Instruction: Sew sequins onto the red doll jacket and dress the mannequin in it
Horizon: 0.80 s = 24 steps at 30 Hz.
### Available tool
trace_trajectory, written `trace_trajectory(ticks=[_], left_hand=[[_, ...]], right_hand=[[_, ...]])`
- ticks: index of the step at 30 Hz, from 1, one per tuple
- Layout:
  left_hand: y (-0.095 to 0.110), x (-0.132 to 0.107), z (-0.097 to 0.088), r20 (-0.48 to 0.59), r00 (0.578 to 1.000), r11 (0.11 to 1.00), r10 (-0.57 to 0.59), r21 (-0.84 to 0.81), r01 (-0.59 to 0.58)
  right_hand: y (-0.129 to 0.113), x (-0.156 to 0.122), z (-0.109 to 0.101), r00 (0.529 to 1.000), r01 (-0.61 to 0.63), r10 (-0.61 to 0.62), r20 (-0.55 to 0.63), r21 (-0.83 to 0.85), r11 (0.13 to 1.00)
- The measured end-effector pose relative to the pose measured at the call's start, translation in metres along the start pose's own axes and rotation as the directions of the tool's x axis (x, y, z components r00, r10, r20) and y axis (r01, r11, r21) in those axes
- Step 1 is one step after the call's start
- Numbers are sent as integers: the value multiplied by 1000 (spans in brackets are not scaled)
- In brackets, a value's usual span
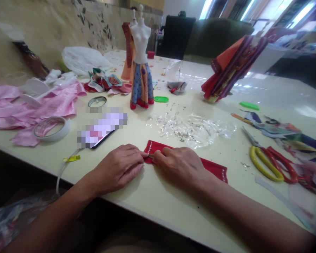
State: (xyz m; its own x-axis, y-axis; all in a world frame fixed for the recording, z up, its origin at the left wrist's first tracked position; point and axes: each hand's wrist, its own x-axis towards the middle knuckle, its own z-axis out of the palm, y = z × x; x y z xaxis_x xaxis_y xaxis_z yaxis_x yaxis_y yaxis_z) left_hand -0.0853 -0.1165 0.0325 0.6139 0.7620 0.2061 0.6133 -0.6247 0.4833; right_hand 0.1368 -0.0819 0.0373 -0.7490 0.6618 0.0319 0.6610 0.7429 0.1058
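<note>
A strip of red cloth (213,168) lies flat on the table, with small shiny stones along both short ends. My left hand (123,165) is at its left end, fingers curled together and the index fingertip pressing the cloth edge by the row of stones. Over the cloth's middle, my right hand (180,161) pinches a small grey pointed tool (151,156), its tip meeting the left fingertip at the stones. Most of the tool is hidden by the fingers. Just beyond the cloth, loose stones are scattered on a clear plastic sheet (197,128).
Dress forms in skirts (142,84) and a tilted draped one (229,73) stand behind. Scissors (268,161) and fabric scraps (300,140) lie right. A phone (102,130) with a cable, tape rolls (52,129) and pink satin (58,102) lie left. Green trays (161,99) are farther back.
</note>
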Motion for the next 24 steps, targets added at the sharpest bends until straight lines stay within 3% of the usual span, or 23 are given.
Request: trace_trajectory(ticks=[7, 14, 19, 24], left_hand=[[0, 1, 4, 32, 999, 992, 26, 125, -30], [-3, -2, 8, -92, 980, 959, 176, 239, -150], [0, -1, 10, -94, 965, 923, 246, 326, -204], [2, 0, 9, -113, 969, 936, 219, 305, -176]], right_hand=[[4, -2, -7, 996, -88, 88, -6, 64, 994], [9, 0, -21, 985, -117, 104, 136, 90, 989], [8, 0, -20, 981, -130, 115, 154, 90, 987], [7, 0, -18, 981, -129, 113, 156, 96, 987]])
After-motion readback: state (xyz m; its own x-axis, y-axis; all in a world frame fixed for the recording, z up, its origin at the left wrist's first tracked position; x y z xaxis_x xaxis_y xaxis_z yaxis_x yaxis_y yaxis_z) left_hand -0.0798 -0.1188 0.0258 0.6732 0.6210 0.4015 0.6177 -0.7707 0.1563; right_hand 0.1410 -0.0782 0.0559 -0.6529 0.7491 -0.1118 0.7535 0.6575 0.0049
